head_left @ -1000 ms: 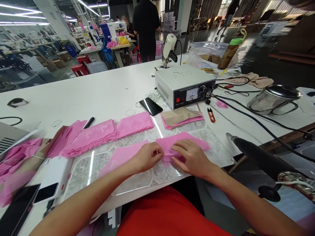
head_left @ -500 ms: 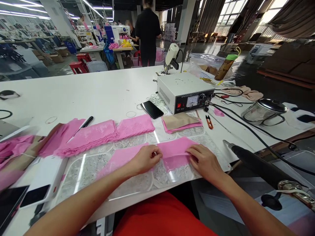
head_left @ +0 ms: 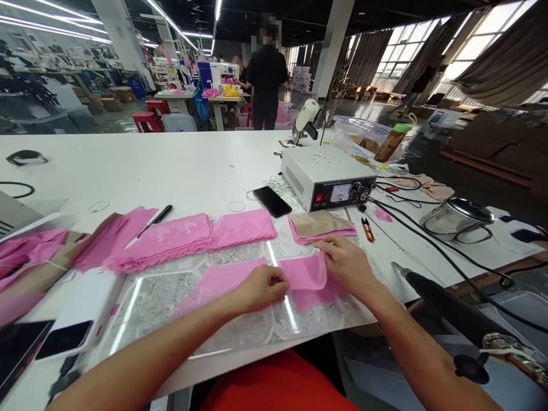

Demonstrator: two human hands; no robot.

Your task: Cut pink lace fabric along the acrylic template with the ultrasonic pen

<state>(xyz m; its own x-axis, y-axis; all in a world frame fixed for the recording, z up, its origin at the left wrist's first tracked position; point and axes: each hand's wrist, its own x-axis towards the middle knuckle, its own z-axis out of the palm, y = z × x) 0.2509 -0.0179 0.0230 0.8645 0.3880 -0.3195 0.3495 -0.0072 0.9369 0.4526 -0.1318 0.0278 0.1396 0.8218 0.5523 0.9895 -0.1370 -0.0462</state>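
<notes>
Left hand (head_left: pixel 261 287) — fingers curled together, pinning the near pink fabric piece (head_left: pixel 306 277) at its left end against the clear sheet (head_left: pixel 171 297) on the white worktop (head_left: pixel 171 171). Right hand (head_left: pixel 345 262) pinches the same piece's right edge, lifted and folded over leftward. Beyond lies a stack of pink lace pieces (head_left: pixel 188 237); a black phone (head_left: pixel 272 201) and a white control box (head_left: pixel 327 177) stand farther back — orange snips (head_left: pixel 367 228) to the right.
</notes>
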